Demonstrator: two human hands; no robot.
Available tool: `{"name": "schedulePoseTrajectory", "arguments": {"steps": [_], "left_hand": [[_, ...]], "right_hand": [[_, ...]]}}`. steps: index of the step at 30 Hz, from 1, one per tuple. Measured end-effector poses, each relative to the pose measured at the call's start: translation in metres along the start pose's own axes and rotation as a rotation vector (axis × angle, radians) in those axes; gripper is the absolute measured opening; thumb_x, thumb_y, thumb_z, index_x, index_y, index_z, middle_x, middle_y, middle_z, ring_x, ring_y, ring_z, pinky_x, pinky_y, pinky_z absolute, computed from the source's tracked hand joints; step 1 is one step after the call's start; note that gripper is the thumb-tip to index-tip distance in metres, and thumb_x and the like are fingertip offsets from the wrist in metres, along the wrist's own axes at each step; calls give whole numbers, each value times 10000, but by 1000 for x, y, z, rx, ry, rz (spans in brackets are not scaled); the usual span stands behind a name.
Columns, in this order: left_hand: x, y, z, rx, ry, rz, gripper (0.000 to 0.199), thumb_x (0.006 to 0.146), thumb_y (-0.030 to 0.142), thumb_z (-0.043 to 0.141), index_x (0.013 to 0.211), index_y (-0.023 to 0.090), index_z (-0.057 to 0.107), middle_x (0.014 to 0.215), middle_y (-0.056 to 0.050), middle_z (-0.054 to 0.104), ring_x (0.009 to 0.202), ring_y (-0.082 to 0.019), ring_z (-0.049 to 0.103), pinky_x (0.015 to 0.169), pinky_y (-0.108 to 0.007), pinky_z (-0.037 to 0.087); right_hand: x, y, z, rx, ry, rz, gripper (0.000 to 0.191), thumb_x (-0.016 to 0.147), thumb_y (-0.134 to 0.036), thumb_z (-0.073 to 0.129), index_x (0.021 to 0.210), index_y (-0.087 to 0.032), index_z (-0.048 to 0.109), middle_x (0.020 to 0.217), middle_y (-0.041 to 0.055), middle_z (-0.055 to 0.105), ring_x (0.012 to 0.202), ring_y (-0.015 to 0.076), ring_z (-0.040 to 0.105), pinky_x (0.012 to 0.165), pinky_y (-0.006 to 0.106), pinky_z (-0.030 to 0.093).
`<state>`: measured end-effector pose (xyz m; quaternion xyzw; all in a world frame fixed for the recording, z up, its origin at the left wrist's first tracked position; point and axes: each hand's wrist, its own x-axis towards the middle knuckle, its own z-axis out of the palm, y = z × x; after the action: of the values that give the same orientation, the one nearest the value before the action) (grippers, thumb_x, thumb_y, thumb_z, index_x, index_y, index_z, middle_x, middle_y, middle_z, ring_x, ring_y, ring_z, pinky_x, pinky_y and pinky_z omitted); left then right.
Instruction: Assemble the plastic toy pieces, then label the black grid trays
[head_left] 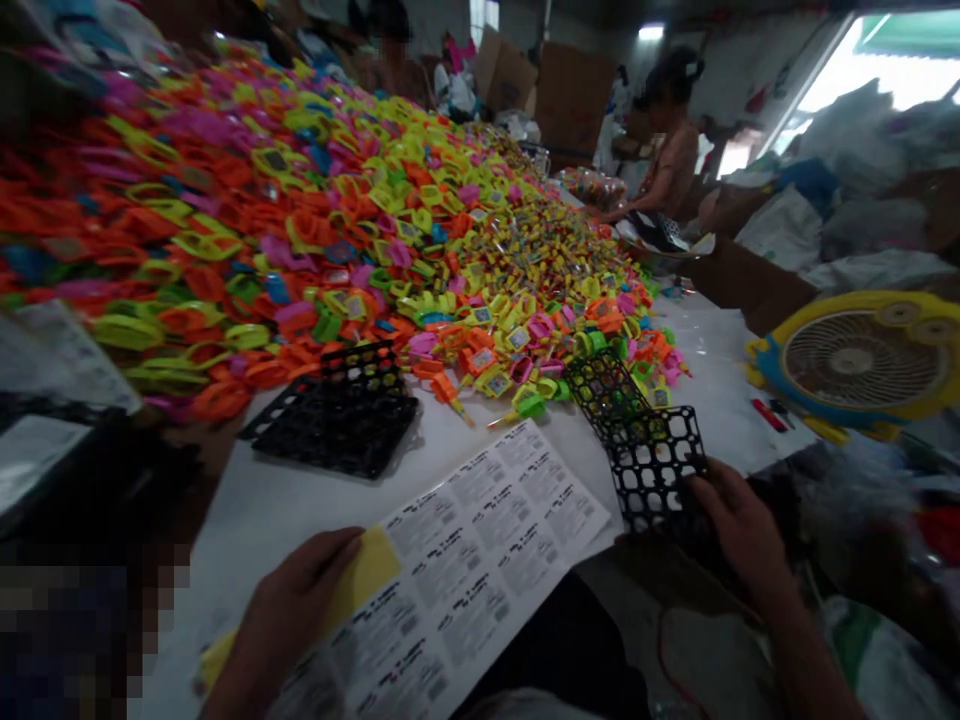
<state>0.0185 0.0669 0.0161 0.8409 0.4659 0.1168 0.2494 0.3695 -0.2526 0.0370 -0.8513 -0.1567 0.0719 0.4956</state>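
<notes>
My left hand [304, 590] is closed on the edge of a white sheet of printed labels [480, 545], its thumb by a yellow strip [379, 560] of the sheet. The sheet slants over the table's near edge. My right hand [739, 520] grips the side of a black plastic grid [660, 460] with rows of square holes. Behind it, a second black grid section [604, 385] reaches toward the pile; I cannot tell whether the two are joined. Left of the sheet lies a stack of black grids [337, 430].
A large heap of bright plastic toy watches [300, 230] covers the table's far side, with small yellow pieces [547, 240] among them. At right stand a yellow and blue fan [862, 360] and a red tool [769, 415]. Another person [667, 150] works beyond, near cardboard boxes [574, 95].
</notes>
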Motion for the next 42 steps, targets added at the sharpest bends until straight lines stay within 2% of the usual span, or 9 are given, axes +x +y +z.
{"name": "schedulePoseTrajectory", "arguments": {"steps": [3, 8, 15, 17, 20, 24, 26, 34, 42], "left_hand": [[-9, 10, -2, -65, -94, 14, 357, 801, 449, 413, 892, 234, 683, 907, -8, 719, 855, -202, 653, 810, -300, 504], [-23, 24, 1, -98, -138, 0, 348, 843, 369, 369, 903, 201, 667, 922, -43, 699, 880, -200, 623, 836, -325, 468], [-37, 24, 13, -210, -108, -7, 317, 878, 346, 387, 917, 207, 669, 907, -41, 675, 866, -175, 599, 805, -292, 443], [-40, 24, 14, -232, -90, 5, 306, 881, 362, 407, 920, 219, 674, 887, -30, 669, 858, -169, 593, 803, -291, 434], [-41, 27, 15, -238, -79, 14, 296, 886, 359, 421, 882, 227, 686, 844, -21, 662, 829, -164, 587, 795, -301, 419], [-41, 33, 14, -222, -67, 68, 271, 893, 317, 428, 841, 221, 676, 825, -6, 650, 816, -149, 585, 817, -316, 385], [-41, 36, 14, -197, -62, 98, 262, 898, 288, 422, 834, 213, 665, 819, -4, 644, 821, -147, 585, 815, -320, 375], [-39, 46, 18, -171, -93, 163, 247, 915, 267, 410, 882, 192, 642, 846, -14, 653, 826, -147, 581, 784, -307, 382], [-35, 52, 24, -139, -113, 140, 277, 924, 274, 380, 828, 172, 619, 843, -25, 661, 795, -150, 572, 783, -310, 401]], "right_hand": [[28, -49, 36, -35, 64, -251, 442, 713, -510, 629, 1023, -195, 645, 952, 59, 693, 875, 226, 641, 839, 410, 503], [33, -114, 117, 89, -108, -522, 314, 773, -427, 615, 976, -190, 649, 870, 38, 693, 778, 190, 647, 727, 347, 527], [23, -133, 184, -72, -58, -1121, 170, 847, -242, 563, 990, -192, 641, 951, 68, 686, 923, 196, 618, 878, 368, 474], [18, -128, 193, -173, -137, -1235, 177, 853, -204, 543, 1003, -187, 636, 1030, 95, 673, 1040, 229, 577, 952, 431, 428], [-6, -120, 203, -210, -381, -1251, 225, 859, -223, 536, 1069, -190, 609, 1130, 114, 630, 1131, 252, 519, 974, 475, 410], [-56, -111, 214, -144, -782, -1181, 270, 877, -245, 522, 1142, -216, 563, 1074, 83, 638, 1046, 215, 557, 903, 405, 475], [-75, -109, 219, -146, -874, -1154, 221, 874, -252, 533, 1087, -221, 586, 976, 70, 658, 960, 215, 584, 842, 396, 496], [-87, -102, 217, -99, -848, -1099, 139, 877, -214, 520, 982, -218, 612, 894, 50, 653, 867, 190, 599, 776, 344, 519], [-88, -84, 204, -113, -613, -1446, 386, 882, -114, 472, 1262, -181, 502, 1056, 118, 649, 983, 209, 599, 832, 362, 534]]}}
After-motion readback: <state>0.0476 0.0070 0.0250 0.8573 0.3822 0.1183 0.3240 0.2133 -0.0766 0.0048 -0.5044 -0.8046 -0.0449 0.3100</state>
